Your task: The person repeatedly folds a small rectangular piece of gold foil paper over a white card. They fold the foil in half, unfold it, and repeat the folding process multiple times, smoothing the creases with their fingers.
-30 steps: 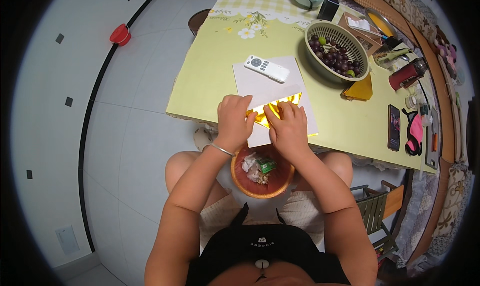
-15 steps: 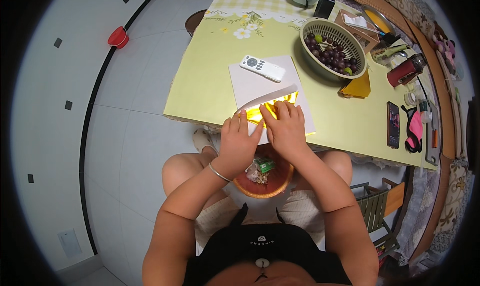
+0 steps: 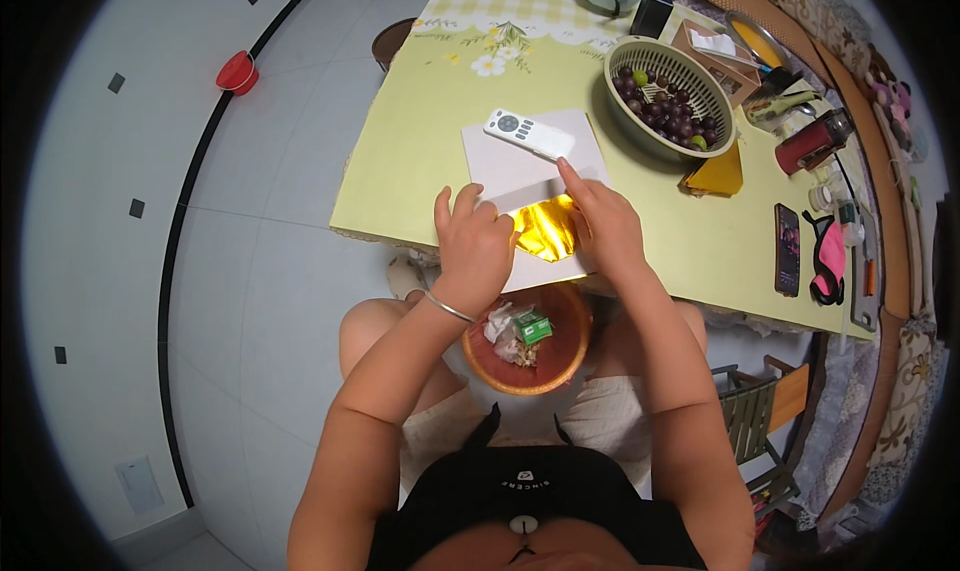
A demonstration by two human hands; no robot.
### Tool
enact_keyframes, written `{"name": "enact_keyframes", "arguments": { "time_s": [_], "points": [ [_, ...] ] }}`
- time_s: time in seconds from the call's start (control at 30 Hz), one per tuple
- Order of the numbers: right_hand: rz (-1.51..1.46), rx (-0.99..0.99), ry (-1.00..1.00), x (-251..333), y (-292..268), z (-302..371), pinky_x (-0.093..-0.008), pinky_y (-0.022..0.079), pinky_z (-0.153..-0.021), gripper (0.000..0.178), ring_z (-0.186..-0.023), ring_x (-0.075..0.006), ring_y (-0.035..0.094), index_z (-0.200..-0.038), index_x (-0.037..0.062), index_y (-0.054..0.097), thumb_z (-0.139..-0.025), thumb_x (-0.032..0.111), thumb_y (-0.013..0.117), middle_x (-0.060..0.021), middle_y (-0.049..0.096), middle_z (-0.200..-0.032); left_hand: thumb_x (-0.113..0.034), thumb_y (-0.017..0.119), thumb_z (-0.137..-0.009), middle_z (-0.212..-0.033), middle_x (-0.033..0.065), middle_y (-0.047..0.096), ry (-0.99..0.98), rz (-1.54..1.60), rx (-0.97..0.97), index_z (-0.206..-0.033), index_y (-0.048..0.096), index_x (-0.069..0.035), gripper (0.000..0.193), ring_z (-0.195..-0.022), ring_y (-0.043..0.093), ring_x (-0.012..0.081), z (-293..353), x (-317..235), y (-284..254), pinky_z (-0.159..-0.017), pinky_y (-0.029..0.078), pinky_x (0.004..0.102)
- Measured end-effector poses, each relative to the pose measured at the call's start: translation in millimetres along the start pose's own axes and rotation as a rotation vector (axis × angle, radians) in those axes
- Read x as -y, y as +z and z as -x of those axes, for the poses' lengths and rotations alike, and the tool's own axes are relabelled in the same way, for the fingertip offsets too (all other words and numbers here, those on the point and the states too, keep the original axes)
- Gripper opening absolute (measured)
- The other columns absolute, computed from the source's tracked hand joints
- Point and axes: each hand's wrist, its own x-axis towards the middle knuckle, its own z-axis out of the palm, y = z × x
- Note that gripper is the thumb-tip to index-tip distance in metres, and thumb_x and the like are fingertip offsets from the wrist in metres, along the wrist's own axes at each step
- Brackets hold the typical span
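Observation:
A shiny gold foil paper sheet (image 3: 547,231) lies on white sheets (image 3: 487,161) near the table's front edge, its pale far edge bent upward. My left hand (image 3: 474,249) pinches the foil's left side between thumb and forefinger, the other fingers raised. At the right side, my right hand (image 3: 614,229) grips the foil by its edge, forefinger stretched toward the remote. Its remaining fingers are partly hidden. The white remote control (image 3: 535,135) rests on the far part of the white sheets, just beyond the foil.
A colander (image 3: 614,106) of grapes stands far right, beside folded gold paper (image 3: 716,175). Farther right are a phone (image 3: 787,249), a pink-and-black eye mask (image 3: 829,258) and a dark red flask (image 3: 812,141). Below the table edge, between my knees, sits a waste bin (image 3: 480,363) with rubbish.
My hands have moved apart from the foil's middle to its two sides. The foil's gold face shows more, and my right forefinger now points outward.

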Motion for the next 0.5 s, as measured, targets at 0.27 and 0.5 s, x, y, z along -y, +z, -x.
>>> {"name": "enact_keyframes", "arguments": {
  "time_s": [0.27, 0.5],
  "points": [
    [0.158, -0.070, -0.199, -5, -1, -14, -0.0537, 0.023, -0.125, 0.061, -0.133, -0.0297, 0.052, -0.146, 0.0106, 0.054, -0.086, 0.003, 0.061, -0.0089, 0.067, -0.122, -0.009, 0.072, -0.081, -0.112, 0.0201, 0.063, 0.111, 0.046, -0.141, -0.125, 0.062, 0.005, 0.046, -0.120, 0.055, 0.0408, -16, 0, 11, -0.118, 0.028, 0.0621],
    [0.132, 0.183, -0.283, -12, -4, -7, -0.0489, 0.035, -0.121, 0.051, -0.140, -0.0316, 0.051, -0.139, 0.0051, 0.059, -0.088, 0.006, 0.060, -0.0121, 0.063, -0.141, -0.002, 0.058, -0.088, -0.127, 0.0296, 0.061, 0.180, 0.102, -0.090, -0.119, 0.061, 0.010, 0.034, -0.120, 0.059, 0.0452, -5, -15, 32, -0.109, 0.045, 0.0543]
  ]
}}
